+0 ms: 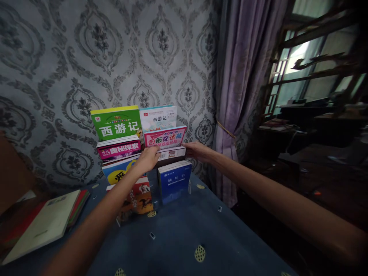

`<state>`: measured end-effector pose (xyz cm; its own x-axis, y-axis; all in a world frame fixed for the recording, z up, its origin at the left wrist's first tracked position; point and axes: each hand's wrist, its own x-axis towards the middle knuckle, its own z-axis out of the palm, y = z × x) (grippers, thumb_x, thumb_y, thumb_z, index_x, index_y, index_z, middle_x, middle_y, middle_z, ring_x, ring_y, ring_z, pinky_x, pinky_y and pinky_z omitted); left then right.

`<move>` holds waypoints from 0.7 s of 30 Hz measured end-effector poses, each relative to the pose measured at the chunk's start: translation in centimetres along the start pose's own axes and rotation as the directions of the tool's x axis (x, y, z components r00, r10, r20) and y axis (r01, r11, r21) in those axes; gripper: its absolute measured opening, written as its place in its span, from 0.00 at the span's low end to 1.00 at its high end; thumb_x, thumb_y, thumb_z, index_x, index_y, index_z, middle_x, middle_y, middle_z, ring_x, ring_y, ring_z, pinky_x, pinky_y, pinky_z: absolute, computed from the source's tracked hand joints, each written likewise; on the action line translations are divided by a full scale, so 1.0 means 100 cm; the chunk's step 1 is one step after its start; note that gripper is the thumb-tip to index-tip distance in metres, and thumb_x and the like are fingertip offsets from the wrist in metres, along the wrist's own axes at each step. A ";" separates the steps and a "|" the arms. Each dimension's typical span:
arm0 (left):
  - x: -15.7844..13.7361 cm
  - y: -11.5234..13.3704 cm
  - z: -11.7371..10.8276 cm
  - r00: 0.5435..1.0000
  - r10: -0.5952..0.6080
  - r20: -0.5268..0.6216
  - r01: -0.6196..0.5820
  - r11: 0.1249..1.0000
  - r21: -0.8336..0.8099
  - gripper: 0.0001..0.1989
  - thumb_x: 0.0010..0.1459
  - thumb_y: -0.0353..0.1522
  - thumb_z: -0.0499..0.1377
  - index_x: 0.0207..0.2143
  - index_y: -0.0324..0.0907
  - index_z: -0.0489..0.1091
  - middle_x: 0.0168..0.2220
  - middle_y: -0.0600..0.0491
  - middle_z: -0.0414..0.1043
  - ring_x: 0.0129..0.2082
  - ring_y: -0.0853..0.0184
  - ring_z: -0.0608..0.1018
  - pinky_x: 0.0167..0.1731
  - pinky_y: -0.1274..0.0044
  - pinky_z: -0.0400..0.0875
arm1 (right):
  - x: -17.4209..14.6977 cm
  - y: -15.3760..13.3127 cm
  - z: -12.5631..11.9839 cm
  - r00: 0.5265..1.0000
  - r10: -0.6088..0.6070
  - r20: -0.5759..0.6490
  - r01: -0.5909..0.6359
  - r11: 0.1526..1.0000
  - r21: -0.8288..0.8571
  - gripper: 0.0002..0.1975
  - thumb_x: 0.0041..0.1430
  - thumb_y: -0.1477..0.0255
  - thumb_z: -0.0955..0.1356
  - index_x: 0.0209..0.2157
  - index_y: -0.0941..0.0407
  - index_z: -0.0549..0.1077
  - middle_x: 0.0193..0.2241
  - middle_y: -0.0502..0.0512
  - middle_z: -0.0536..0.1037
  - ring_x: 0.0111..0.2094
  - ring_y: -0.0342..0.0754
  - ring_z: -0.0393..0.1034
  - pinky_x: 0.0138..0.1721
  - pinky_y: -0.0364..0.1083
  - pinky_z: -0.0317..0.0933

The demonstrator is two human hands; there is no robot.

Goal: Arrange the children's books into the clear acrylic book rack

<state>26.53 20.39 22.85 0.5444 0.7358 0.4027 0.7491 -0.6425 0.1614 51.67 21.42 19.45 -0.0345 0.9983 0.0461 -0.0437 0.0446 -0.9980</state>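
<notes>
My left hand [148, 158] has its fingers bent at the left end of a dark book with a white barcode band [178, 153]. At its right end, my right hand [198, 151] closes on the same book, partly behind its edge. Just behind stands a pink book [166, 140], its lower part covered. A white-and-blue book [158, 117] rises at the back, and a stack of blue books [175, 182] stands in front. To the left are a green book [117, 123], a purple book [120, 150], a blue-and-yellow book [112, 173] and a red-orange book [143, 199], partly hidden by my left forearm.
Several books in tiers stand on a dark blue patterned tablecloth [178, 237], close to the wallpapered wall [97, 57]. A pile of flat books [47, 220] lies at the left. A purple curtain [244, 65] hangs on the right, beside a wooden shelf [313, 76].
</notes>
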 end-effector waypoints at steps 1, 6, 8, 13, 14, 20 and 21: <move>0.001 0.000 -0.001 1.000 -0.007 0.029 0.007 1.000 -0.002 0.12 0.63 0.29 0.53 0.44 0.38 0.74 0.41 0.44 0.79 0.44 0.58 0.80 0.46 0.72 0.71 | 0.000 0.003 0.003 1.000 -0.004 0.007 0.004 1.000 0.011 0.11 0.63 0.66 0.68 0.31 0.58 0.77 0.31 0.58 0.83 0.32 0.48 0.77 0.41 0.46 0.70; 0.005 0.000 -0.003 0.994 -0.010 0.111 0.020 0.995 -0.097 0.09 0.63 0.29 0.53 0.37 0.38 0.73 0.30 0.50 0.76 0.29 0.66 0.79 0.34 0.77 0.71 | -0.004 0.024 0.022 0.994 -0.107 0.013 0.106 0.992 0.070 0.21 0.69 0.57 0.59 0.44 0.55 0.77 0.40 0.58 0.84 0.47 0.54 0.77 0.52 0.56 0.67; 0.005 -0.001 -0.002 0.991 0.002 0.137 0.021 0.986 -0.163 0.09 0.62 0.29 0.53 0.34 0.38 0.73 0.27 0.53 0.73 0.24 0.68 0.78 0.29 0.79 0.69 | -0.005 0.030 0.029 0.987 -0.162 0.023 0.160 0.984 0.073 0.21 0.69 0.56 0.59 0.46 0.54 0.76 0.41 0.56 0.84 0.49 0.54 0.76 0.54 0.57 0.66; 0.004 -0.003 -0.003 0.985 -0.028 0.170 0.073 0.962 -0.264 0.09 0.62 0.30 0.52 0.36 0.37 0.72 0.26 0.54 0.73 0.20 0.71 0.76 0.23 0.80 0.68 | 0.000 0.034 0.035 0.980 -0.188 -0.059 0.190 0.981 0.039 0.19 0.69 0.58 0.60 0.43 0.55 0.77 0.40 0.57 0.84 0.50 0.53 0.76 0.55 0.55 0.66; 0.004 -0.003 -0.003 0.984 -0.027 0.178 0.075 0.960 -0.271 0.10 0.62 0.30 0.52 0.37 0.37 0.73 0.26 0.54 0.73 0.20 0.70 0.76 0.23 0.80 0.68 | 0.001 0.034 0.035 0.980 -0.184 -0.081 0.187 0.982 0.039 0.19 0.69 0.59 0.60 0.42 0.56 0.76 0.40 0.59 0.84 0.50 0.53 0.76 0.55 0.55 0.66; 0.003 -0.001 -0.008 0.969 -0.017 0.248 0.084 0.961 -0.263 0.12 0.63 0.30 0.51 0.41 0.36 0.72 0.25 0.53 0.74 0.18 0.69 0.75 0.20 0.80 0.66 | 0.006 0.038 0.036 0.976 -0.149 -0.159 0.158 0.987 0.042 0.18 0.69 0.59 0.61 0.40 0.56 0.77 0.40 0.60 0.84 0.48 0.56 0.77 0.54 0.57 0.68; 0.002 -0.001 -0.009 0.968 -0.027 0.251 0.093 0.963 -0.255 0.12 0.63 0.30 0.51 0.42 0.35 0.72 0.25 0.53 0.74 0.18 0.69 0.75 0.20 0.80 0.66 | 0.007 0.038 0.037 0.976 -0.146 -0.162 0.155 0.987 0.047 0.18 0.68 0.59 0.61 0.40 0.56 0.77 0.40 0.60 0.84 0.49 0.56 0.77 0.54 0.57 0.68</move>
<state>26.23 20.44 23.73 0.6017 0.7828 0.1590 0.6753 -0.6048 0.4221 47.82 22.16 15.83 0.1340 0.9738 0.1838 -0.0953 0.1972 -0.9757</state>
